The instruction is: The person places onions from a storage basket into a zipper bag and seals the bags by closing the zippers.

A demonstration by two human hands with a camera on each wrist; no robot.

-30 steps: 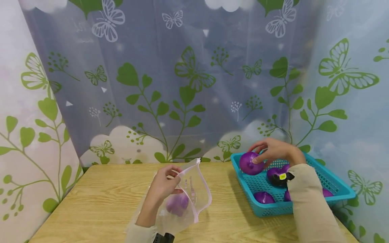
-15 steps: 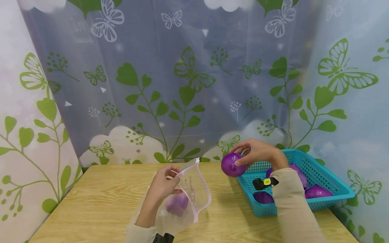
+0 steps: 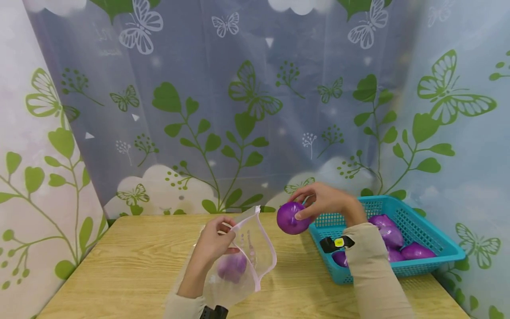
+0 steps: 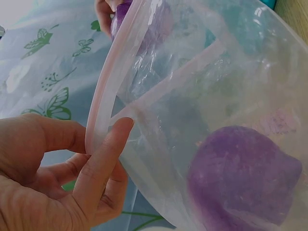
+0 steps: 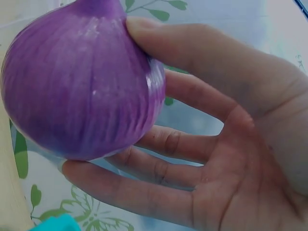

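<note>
My right hand (image 3: 328, 204) holds a purple onion (image 3: 292, 218) in the air between the basket and the bag. In the right wrist view, thumb and fingers wrap the side of this shiny, streaked onion (image 5: 86, 86). My left hand (image 3: 215, 239) pinches the rim of a clear zip bag (image 3: 260, 261) with a pink seal, its mouth gaping to the right. Through the film of the bag, another purple onion (image 3: 232, 267) shows; in the left wrist view this bagged onion (image 4: 240, 178) lies below the pinching fingers (image 4: 103, 159).
A turquoise perforated basket (image 3: 438, 235) stands at the right of the wooden table (image 3: 131, 257), with several purple onions (image 3: 392, 236) in it. My right forearm hides part of it. A patterned curtain (image 3: 255, 146) hangs behind the table.
My right hand has carried the onion leftward out from over the basket, closer to the bag. The left hand and the bag stay nearly still.
</note>
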